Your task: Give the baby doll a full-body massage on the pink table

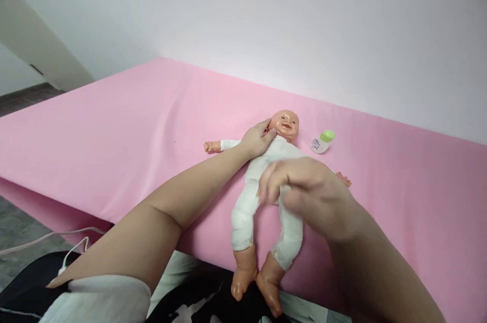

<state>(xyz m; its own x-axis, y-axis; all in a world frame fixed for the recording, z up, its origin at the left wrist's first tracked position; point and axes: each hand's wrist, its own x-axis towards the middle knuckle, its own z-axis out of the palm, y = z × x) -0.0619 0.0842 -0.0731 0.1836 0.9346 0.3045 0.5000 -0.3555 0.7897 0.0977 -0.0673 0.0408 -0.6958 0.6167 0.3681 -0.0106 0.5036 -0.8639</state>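
Note:
A baby doll [274, 153] lies on its back on a pink cloth, its vinyl head up and its white cloth body stretched toward me. My left hand [259, 139] rests on the doll's shoulder beside its neck and cheek, fingers laid out and thumb apart. Over the doll's hips and thighs is my right hand [304, 186], blurred by motion with its fingers bent. Whether anything is in it, or whether it touches the doll, I cannot make out. Both doll feet [243, 272] hang past the near edge of the surface.
To the right of the doll's head stands a small clear bottle [320, 144] with a green cap. The pink cloth [133, 125] covers a table against a white wall [304, 24]. White cables [76, 247] run at the lower left.

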